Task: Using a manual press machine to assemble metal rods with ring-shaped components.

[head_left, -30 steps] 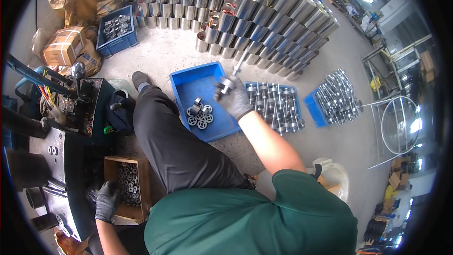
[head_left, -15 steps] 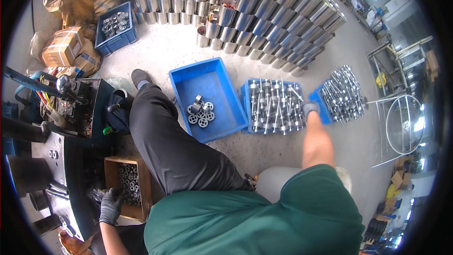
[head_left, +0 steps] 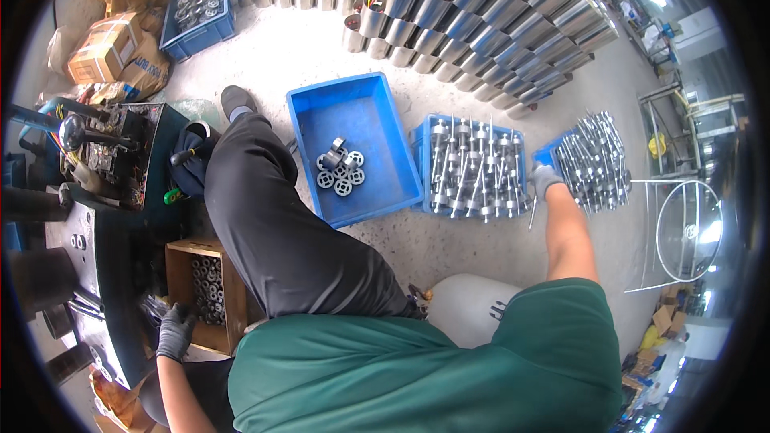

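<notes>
My right hand [head_left: 547, 180], in a grey glove, is closed around a thin metal shaft [head_left: 532, 212], whose lower end sticks out below the fingers. It is between a blue crate [head_left: 419, 164] heaped with metal shafts carrying cylindrical cores and a second blue crate [head_left: 549, 152] of similar shafts to its right. Down at the left, my gloved left hand [head_left: 175, 333] rests by the edge of a wooden box [head_left: 234, 305] filled with small ring-shaped metal parts [head_left: 208, 285]. Its fingers are bent; what they hold, if anything, is hidden.
A large blue crate [head_left: 357, 100] ahead holds a few round slotted metal parts [head_left: 343, 168]. Stacked steel cylinders [head_left: 449, 32] stand beyond it. A dark machine [head_left: 120, 273] with levers is on my left. Cardboard boxes [head_left: 104, 48] and another blue crate [head_left: 196, 44] lie far left.
My right hand has moved rightward from the edge of the heaped crate, with a shaft now showing below it. My left hand has shifted slightly along the wooden box. The view has turned a little.
</notes>
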Demonstrator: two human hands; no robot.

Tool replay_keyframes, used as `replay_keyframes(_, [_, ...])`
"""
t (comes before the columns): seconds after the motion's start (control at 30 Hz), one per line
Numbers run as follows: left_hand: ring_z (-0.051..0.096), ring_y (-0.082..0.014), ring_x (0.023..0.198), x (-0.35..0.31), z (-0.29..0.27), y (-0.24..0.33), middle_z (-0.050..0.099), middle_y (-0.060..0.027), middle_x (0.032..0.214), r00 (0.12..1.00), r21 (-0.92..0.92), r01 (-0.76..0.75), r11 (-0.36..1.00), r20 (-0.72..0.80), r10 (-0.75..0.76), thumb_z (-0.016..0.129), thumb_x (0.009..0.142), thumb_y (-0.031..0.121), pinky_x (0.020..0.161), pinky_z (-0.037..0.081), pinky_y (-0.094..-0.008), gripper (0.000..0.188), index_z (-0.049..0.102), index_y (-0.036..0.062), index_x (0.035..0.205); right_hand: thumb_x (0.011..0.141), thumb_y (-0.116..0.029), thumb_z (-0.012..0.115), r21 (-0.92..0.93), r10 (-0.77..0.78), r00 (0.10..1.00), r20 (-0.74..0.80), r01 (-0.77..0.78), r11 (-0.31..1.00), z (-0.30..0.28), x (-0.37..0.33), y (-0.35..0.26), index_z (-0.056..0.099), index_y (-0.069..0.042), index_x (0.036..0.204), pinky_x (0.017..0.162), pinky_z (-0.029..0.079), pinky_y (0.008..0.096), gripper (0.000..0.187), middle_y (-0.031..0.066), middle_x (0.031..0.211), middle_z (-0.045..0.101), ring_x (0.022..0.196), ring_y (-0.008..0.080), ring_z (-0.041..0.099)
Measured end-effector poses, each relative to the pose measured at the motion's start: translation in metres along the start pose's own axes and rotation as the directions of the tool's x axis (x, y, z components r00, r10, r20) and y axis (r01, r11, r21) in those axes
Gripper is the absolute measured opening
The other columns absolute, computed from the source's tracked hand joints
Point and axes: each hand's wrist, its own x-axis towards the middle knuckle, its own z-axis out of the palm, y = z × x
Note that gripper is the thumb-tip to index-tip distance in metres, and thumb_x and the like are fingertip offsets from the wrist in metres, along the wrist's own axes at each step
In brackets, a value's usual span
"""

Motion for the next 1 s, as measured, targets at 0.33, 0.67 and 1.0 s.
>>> replay_keyframes(0.33, [0.072, -0.0325, 0.101, 0.051, 0.038, -0.007, 0.075, -0.0198, 0.11, 0.994, -0.048, -0.075, 0.996, 0.07, 0.078, 0.063, 0.095, 0.007, 0.091, 0.054, -0.0402, 0.023, 0.068, -0.0019, 0.116, 0.095, -0.031, 0.065, -0.237, 0.163, 0.986, 0.029, -0.151, 0.96, 0.031, -0.006, 0.116, 0.061, -0.012, 0.143, 0.112, 0.048, 0.0446, 0.052, 0.0204, 0.144, 0.061, 0.135, 0.038, 0.058])
replay_keyframes(0.67, [0.07, -0.0423, 0.1, -0.004, -0.003, 0.051, 0.073, -0.0224, 0.103, 0.998, 0.174, -0.036, 0.984, -0.049, 0.046, 0.067, 0.093, 0.017, 0.088, 0.055, -0.0477, 0.021, 0.068, 0.0033, 0.109, 0.093, -0.034, 0.061, -0.3, -0.073, 0.993, 0.092, 0.098, 0.949, 0.069, 0.02, 0.015, 0.064, -0.005, 0.141, 0.115, 0.046, 0.043, 0.055, 0.0228, 0.145, 0.06, 0.135, 0.0355, 0.058])
replay_keyframes(1.0, [0.067, -0.0436, 0.109, -0.006, -0.005, 0.081, 0.069, -0.0241, 0.115, 0.989, 0.266, -0.134, 0.955, -0.026, 0.146, 0.066, 0.096, 0.035, 0.095, 0.053, -0.0512, 0.042, 0.063, 0.0017, 0.121, 0.087, -0.004, 0.062, 0.085, -0.72, 0.667, -0.19, 0.742, 0.665, -0.152, -0.053, -0.256, 0.076, -0.003, 0.104, 0.079, 0.057, 0.0403, 0.021, 0.0216, 0.092, 0.074, 0.085, 0.0333, 0.073])
